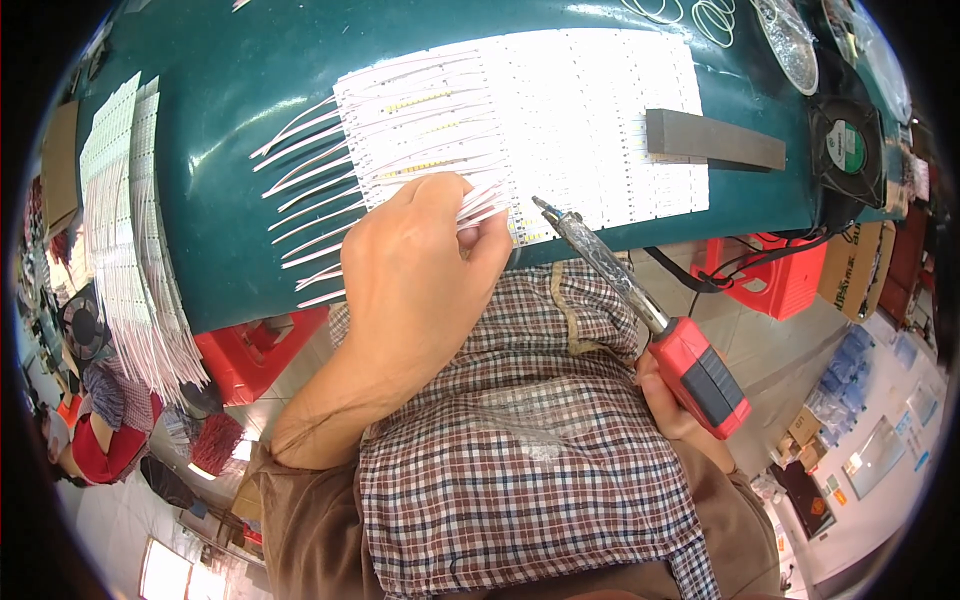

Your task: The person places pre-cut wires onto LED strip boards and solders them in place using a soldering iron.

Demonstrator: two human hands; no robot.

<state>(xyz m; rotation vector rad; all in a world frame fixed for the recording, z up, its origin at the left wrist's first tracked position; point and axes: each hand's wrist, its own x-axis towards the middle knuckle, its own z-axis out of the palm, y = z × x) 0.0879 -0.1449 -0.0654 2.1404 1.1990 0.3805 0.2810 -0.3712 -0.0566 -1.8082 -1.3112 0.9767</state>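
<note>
My left hand (415, 265) is closed in a pinch on a bunch of thin white wires (484, 203), over the near edge of a white circuit board sheet (590, 110). More wires fan out from the sheet past its left side. My right hand (668, 405) grips a soldering iron (706, 382) by its red and black handle; its fingers are partly hidden behind it. The iron's metal shaft slants up and left. Its dark tip is close to the sheet's near edge, just right of the held wires.
A dark grey bar (715, 139) lies across the sheet's right part. Beyond it stands a black fan (846, 150) with cables. Wired board strips (122, 200) hang over the green table's (225, 220) left edge. Red stools (262, 358) stand below. Another person (105, 440) is at far left.
</note>
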